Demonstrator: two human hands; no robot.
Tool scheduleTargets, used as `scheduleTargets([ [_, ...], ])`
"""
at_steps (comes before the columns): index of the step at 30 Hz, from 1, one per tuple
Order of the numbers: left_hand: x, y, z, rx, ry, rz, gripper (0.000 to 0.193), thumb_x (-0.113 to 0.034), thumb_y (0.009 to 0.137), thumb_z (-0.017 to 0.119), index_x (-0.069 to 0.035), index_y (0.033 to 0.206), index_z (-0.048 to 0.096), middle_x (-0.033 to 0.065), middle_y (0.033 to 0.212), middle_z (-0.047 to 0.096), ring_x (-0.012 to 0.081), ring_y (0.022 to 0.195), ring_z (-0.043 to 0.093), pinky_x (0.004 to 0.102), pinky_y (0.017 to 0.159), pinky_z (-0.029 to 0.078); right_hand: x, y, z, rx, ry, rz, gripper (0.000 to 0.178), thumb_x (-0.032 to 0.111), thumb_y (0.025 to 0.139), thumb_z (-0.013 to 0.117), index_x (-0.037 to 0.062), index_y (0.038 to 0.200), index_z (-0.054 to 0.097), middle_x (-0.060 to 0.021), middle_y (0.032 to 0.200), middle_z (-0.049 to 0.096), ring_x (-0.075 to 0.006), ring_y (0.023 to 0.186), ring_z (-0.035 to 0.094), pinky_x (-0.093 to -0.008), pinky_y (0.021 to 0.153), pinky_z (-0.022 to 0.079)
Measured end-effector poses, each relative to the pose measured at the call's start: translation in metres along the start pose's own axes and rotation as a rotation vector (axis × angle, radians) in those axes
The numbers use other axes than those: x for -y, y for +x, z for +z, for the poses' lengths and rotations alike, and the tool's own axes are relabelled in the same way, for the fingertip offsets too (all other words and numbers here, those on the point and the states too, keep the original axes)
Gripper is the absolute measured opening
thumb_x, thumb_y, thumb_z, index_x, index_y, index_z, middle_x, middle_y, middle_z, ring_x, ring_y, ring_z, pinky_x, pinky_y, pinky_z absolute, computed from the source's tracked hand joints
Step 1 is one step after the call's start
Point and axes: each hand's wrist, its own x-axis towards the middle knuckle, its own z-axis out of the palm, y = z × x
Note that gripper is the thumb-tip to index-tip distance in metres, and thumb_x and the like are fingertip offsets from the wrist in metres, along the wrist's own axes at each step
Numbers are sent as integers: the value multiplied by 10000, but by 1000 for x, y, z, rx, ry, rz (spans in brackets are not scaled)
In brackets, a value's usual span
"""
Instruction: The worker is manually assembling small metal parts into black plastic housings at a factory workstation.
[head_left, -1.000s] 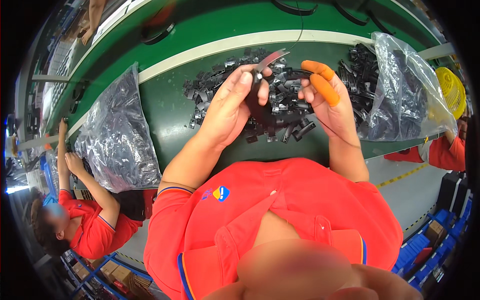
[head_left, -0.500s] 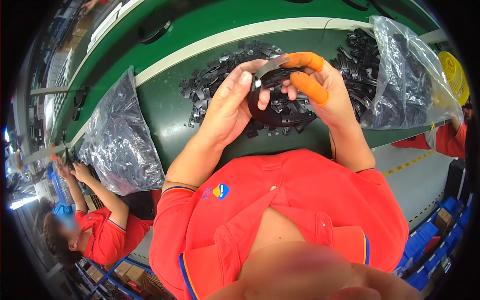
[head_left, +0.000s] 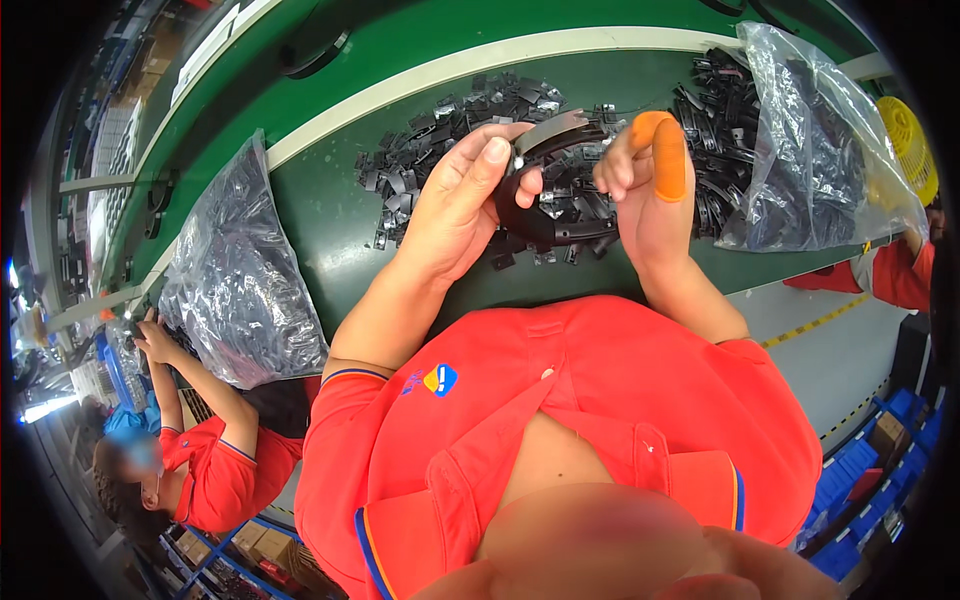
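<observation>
I see my left hand (head_left: 455, 215) clasped around the left side of a curved black plastic band (head_left: 548, 222), fingers curled over its upper end, while my right hand (head_left: 645, 190), wearing an orange rubber finger cot (head_left: 668, 158), pinches the band's right end. The band hangs just above the green conveyor belt (head_left: 330, 225), near the heap of small black plastic parts (head_left: 440, 125) at its 11 o'clock. A clear plastic bag of black parts (head_left: 800, 150) lies at 3 o'clock, another clear bag (head_left: 235, 275) at 9 o'clock.
</observation>
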Motion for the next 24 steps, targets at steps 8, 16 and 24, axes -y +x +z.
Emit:
scheduleTargets([
  [8,1,-1,-1,-27,3,-23,336,-327,904,517,-31,1059,535,28,763,562,89,684,482,217,668,409,14,17,30,-35,-443,100,392,287,944,432,-43,1131,530,-132,998,614,-164,916,579,-276,821,439],
  [16,2,-1,-1,-81,-45,19,276,-290,913,508,-40,1027,543,23,760,561,88,683,497,219,662,415,21,13,36,-100,-676,-102,199,88,899,510,-64,963,620,-108,939,644,-144,855,604,-250,778,466],
  [24,3,-1,1,-13,45,9,244,-241,924,487,-25,1027,532,32,766,561,100,701,511,235,685,413,24,22,28,-118,-812,41,183,91,886,535,-47,968,621,-70,880,635,-101,724,574,-220,664,461],
])
